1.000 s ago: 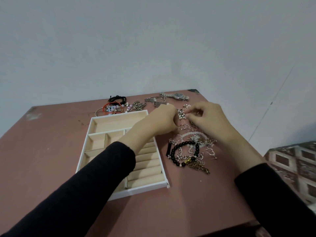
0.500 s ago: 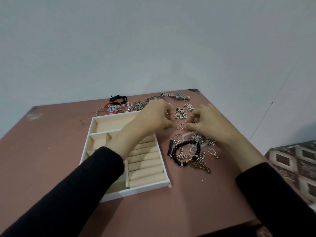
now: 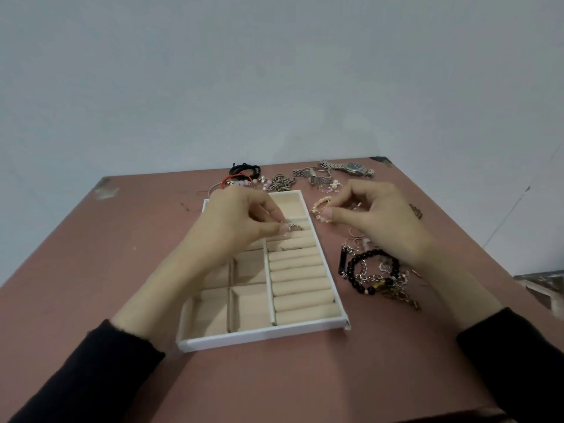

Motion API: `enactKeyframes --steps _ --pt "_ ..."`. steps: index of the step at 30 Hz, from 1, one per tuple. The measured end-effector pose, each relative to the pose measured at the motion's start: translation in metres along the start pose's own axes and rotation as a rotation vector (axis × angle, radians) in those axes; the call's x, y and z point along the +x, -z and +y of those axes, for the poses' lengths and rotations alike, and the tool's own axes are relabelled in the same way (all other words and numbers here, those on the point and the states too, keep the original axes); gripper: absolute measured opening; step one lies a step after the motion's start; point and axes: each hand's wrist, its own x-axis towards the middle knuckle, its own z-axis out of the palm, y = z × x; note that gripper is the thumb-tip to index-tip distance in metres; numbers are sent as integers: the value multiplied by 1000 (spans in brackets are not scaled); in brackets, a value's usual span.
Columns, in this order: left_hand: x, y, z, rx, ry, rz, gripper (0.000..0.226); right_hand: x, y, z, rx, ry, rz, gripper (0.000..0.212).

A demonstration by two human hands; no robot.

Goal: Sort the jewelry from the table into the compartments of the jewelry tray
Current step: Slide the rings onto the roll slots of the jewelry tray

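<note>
A white jewelry tray [image 3: 262, 333] with beige lining lies on the table, with ring rolls down its right side. My left hand [image 3: 235, 227] hovers over the top of the ring rolls and pinches a small ring [image 3: 293, 228] between thumb and forefinger. Just right of the tray, my right hand [image 3: 375, 215] holds a pinkish beaded piece [image 3: 321, 208] above the table. A black bead bracelet [image 3: 360, 270] lies in a tangle of chains and rings to the right of the tray.
The reddish table [image 3: 91, 270] ends at a pale wall behind. Along the far edge lie a silver watch [image 3: 351, 168], a metal watch band [image 3: 311, 175], chains [image 3: 279, 183] and red and black cord bracelets [image 3: 241, 175]. A patterned box [image 3: 546, 285] stands off the right edge.
My left hand has moved from the jewelry pile leftward over the tray's ring rolls with a ring. My right hand has lifted a beaded piece from the pile.
</note>
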Motion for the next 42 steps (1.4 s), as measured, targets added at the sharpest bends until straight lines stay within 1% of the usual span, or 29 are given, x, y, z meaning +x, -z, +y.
enactKeyframes --steps 3,6,8,11,16,22,28,32,36,42 --pt "-10 5 -16 -88 18 42 10 1 -14 0 -106 52 -99 10" --pt "-15 4 -24 -173 16 79 9 0 -18 0 -121 65 -138 12" --pt "-16 4 -24 -192 1 99 9 -1 -18 0 -115 65 -152 13" --pt "-18 3 -20 -215 -28 80 10 0 -18 1 -137 80 -175 15" --pt "-18 3 -21 -192 -44 88 8 0 -20 4 -231 158 -222 10" --pt "-19 3 -21 -180 -43 95 9 -2 -18 2 -255 172 -230 4" --pt "-19 3 -19 -169 -46 88 9 0 -22 5 -209 119 -201 14" --pt "-19 3 -18 -178 -43 85 8 0 -24 6 -242 121 -180 14" --pt "-21 3 -16 -190 -68 57 7 0 -25 5 -257 108 -189 20" --pt "-22 2 -14 -217 -67 17 7 1 -25 8 -261 95 -210 15"
